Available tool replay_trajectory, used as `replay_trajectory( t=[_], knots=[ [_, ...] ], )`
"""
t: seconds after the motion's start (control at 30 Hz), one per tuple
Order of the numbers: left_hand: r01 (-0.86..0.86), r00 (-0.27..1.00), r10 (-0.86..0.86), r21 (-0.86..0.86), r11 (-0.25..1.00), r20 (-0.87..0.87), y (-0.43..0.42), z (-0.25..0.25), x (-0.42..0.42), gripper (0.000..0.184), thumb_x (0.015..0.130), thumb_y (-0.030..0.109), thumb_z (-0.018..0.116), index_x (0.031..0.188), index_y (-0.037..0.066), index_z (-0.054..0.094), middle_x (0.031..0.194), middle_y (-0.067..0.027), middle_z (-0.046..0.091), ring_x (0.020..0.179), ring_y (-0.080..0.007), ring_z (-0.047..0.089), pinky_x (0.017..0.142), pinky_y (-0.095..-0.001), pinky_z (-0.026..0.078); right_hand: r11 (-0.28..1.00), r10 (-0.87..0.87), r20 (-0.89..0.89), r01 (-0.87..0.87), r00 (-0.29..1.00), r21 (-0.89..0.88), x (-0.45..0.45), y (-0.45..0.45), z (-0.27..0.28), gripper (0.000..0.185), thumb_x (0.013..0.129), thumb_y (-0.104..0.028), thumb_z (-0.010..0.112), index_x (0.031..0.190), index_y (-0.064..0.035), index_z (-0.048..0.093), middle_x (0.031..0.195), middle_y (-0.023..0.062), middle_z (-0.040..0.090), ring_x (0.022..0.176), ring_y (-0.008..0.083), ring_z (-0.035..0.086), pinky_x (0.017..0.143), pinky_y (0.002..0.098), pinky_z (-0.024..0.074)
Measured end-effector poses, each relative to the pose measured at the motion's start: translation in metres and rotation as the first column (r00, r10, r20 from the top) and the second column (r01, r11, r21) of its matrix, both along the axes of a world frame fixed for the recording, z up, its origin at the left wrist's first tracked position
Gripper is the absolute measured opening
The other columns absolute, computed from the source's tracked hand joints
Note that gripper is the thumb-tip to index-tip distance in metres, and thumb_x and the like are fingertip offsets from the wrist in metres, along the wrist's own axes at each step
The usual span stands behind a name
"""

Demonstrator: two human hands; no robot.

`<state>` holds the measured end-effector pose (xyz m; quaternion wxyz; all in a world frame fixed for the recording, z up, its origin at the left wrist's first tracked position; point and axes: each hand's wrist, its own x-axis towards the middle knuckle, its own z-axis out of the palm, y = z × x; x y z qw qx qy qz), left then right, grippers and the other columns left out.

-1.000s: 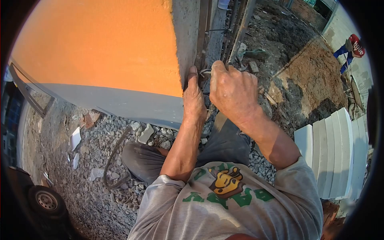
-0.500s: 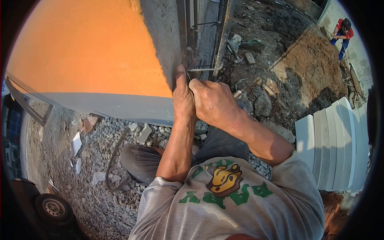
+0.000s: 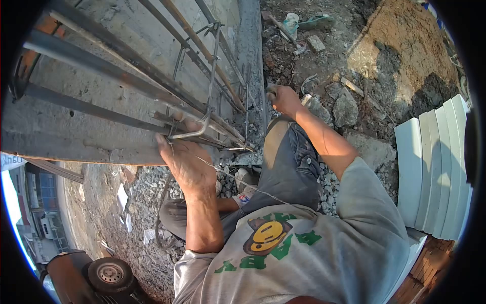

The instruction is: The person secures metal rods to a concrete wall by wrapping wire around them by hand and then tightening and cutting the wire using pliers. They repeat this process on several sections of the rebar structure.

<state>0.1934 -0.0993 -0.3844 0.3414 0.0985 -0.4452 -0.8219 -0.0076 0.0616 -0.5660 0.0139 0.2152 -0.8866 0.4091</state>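
My left hand (image 3: 190,164) reaches up under a cage of steel rebar (image 3: 111,83). Its thumb and fingers are wrapped round a lower bar, beside a bent steel stirrup (image 3: 195,133); the bars partly hide the fingers. From near this hand a thin wire (image 3: 243,185) trails rightward across my lap. My right hand (image 3: 287,103) is apart from the cage, just right of the concrete edge (image 3: 253,66). Its fingers are curled closed, and a small dark shape shows at the fingertips, too unclear to name.
Grey gravel (image 3: 144,202) and rubble (image 3: 347,107) lie around my legs. Pale stacked panels (image 3: 430,167) stand at the right. A wheel (image 3: 110,272) shows at lower left. Behind the rebar is a concrete surface (image 3: 101,129), and a soil mound (image 3: 420,38) rises at upper right.
My hands were together at a bent rod beside an orange surface; now they are apart, the left on the rebar, the right further right. The view has shifted and the orange surface is gone.
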Motion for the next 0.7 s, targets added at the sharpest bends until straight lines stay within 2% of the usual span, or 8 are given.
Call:
replay_trajectory(
  t=[0.07,0.23,0.3,0.33,0.43,0.57,0.6,0.7],
  knots=[
    [-0.088,0.996,0.087,0.042,0.995,0.024,0.003,0.000,-0.002,0.043,0.096,0.041,0.044,0.125,0.008,0.049,0.121,-0.0040,0.055,0.106,-0.0179,0.050,0.098,-0.0359,0.036,0.881,0.143,0.054,-0.152,0.988,0.447,-0.028,-0.026,-0.029,0.031,0.087,-0.014,0.054,0.116,-0.0071,0.061,0.106,0.0155,0.063,0.097,0.0297,0.063,0.080,0.0401,0.0525],
    [-0.291,0.955,0.289,0.028,0.956,0.075,0.007,0.002,-0.006,0.045,0.094,0.043,0.046,0.124,0.009,0.049,0.114,-0.0062,0.056,0.103,-0.0203,0.049,0.097,-0.0364,0.035,0.843,0.295,0.014,-0.267,0.955,0.467,-0.085,-0.082,-0.089,0.034,0.086,-0.013,0.054,0.119,-0.0151,0.058,0.127,0.0092,0.047,0.121,0.0301,0.045,0.088,0.0424,0.0488],
    [-0.114,0.993,0.113,0.055,0.992,0.020,-0.011,-0.015,0.006,0.048,0.091,0.047,0.050,0.123,0.011,0.050,0.102,-0.0077,0.055,0.096,-0.0224,0.048,0.094,-0.0372,0.036,0.729,0.481,-0.130,-0.313,0.867,0.609,-0.093,-0.095,-0.102,0.030,0.087,-0.017,0.054,0.116,-0.0179,0.059,0.124,0.0085,0.049,0.120,0.0255,0.045,0.089,0.0409,0.0463],
    [-0.203,0.977,0.200,0.037,0.979,0.072,-0.002,-0.010,0.001,0.049,0.087,0.049,0.053,0.120,0.013,0.052,0.092,-0.0076,0.052,0.090,-0.0226,0.046,0.090,-0.0371,0.036,0.687,0.531,-0.177,-0.299,0.828,0.662,-0.097,-0.106,-0.115,0.027,0.090,-0.023,0.051,0.115,-0.0216,0.060,0.122,0.0069,0.050,0.121,0.0219,0.043,0.092,0.0401,0.0407],
    [-0.155,0.988,0.154,0.040,0.987,0.019,-0.004,-0.012,0.004,0.046,0.087,0.048,0.053,0.119,0.015,0.053,0.090,-0.0075,0.052,0.090,-0.0222,0.046,0.089,-0.0373,0.036,0.730,0.585,-0.368,-0.272,0.723,0.627,-0.104,-0.116,-0.137,0.025,0.093,-0.027,0.045,0.113,-0.0233,0.061,0.119,0.0050,0.051,0.120,0.0197,0.043,0.093,0.0402,0.0374],
    [-0.156,0.988,0.156,0.004,0.988,0.018,-0.006,-0.012,0.002,0.043,0.087,0.047,0.054,0.114,0.014,0.053,0.087,-0.0069,0.050,0.087,-0.0211,0.046,0.086,-0.0358,0.037,0.580,0.681,-0.183,-0.370,0.709,0.726,-0.111,-0.120,-0.117,0.026,0.094,-0.028,0.042,0.111,-0.0243,0.062,0.117,0.0038,0.053,0.117,0.0187,0.046,0.092,0.0410,0.0359],
    [-0.166,0.986,0.166,0.025,0.986,0.014,-0.007,-0.013,0.003,0.043,0.087,0.048,0.053,0.113,0.013,0.054,0.087,-0.0068,0.050,0.086,-0.0207,0.045,0.085,-0.0347,0.037,0.569,0.692,-0.169,-0.386,0.702,0.726,-0.112,-0.113,-0.107,0.024,0.090,-0.026,0.050,0.112,-0.0237,0.060,0.115,0.0037,0.054,0.118,0.0198,0.046,0.097,0.0438,0.0341],
    [-0.178,0.984,0.177,0.054,0.983,0.014,-0.002,-0.011,0.000,0.043,0.088,0.047,0.053,0.113,0.012,0.054,0.088,-0.0073,0.051,0.087,-0.0214,0.045,0.086,-0.0348,0.038,0.697,0.615,-0.258,-0.362,0.745,0.619,-0.114,-0.090,-0.093,0.034,0.082,-0.018,0.058,0.116,-0.0212,0.057,0.115,0.0044,0.055,0.122,0.0211,0.045,0.103,0.0473,0.0304]
  ],
)
